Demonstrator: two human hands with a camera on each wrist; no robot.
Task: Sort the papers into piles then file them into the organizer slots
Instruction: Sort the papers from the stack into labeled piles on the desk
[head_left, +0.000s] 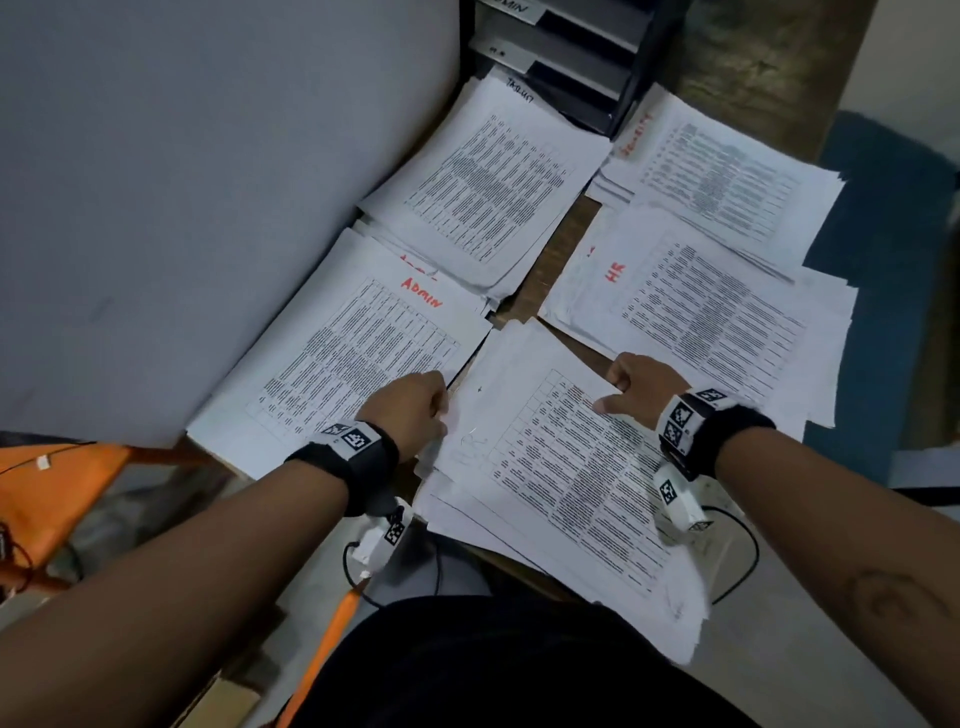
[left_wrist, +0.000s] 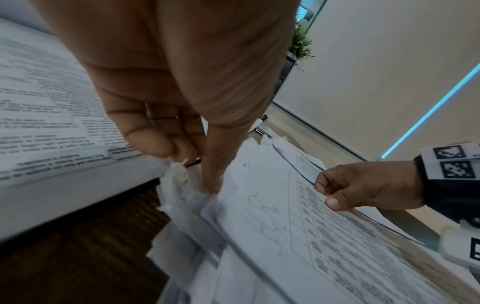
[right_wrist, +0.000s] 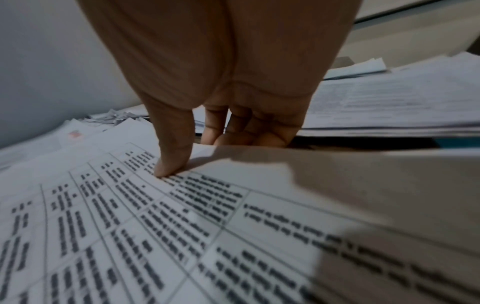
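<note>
The person is standing over a wooden table (head_left: 563, 244) on which five piles of printed sheets are lying. The nearest pile (head_left: 571, 483), unlabelled and loosely squared, is lying at the table's near edge, and both hands are holding it. The left hand (head_left: 413, 410) is gripping its left edge: the thumb is lying on the top sheet and the fingers (left_wrist: 145, 139) are curling under the crumpled margin. The right hand (head_left: 641, 387) is pinching the far right edge, the thumb (right_wrist: 172, 162) pressing down on the printed table while the fingers are folding beneath the sheets. That edge is lifting slightly off the surface in the right wrist view.

To the left, touching the nearest pile's corner, is lying the pile marked ADMIN (head_left: 348, 358) in red. Beyond it, a pile with a black handwritten heading (head_left: 488, 182) (the word is too small to read) is overlapping the ADMIN pile's far edge. To the right is sitting the pile marked HR (head_left: 701, 306), with a further pile (head_left: 727, 176) partly under its far side; its red heading is not legible.

The organizer (head_left: 566, 57) is standing at the far end of the table, dark-framed, with grey stacked trays; one label appears to read ADMIN.
</note>
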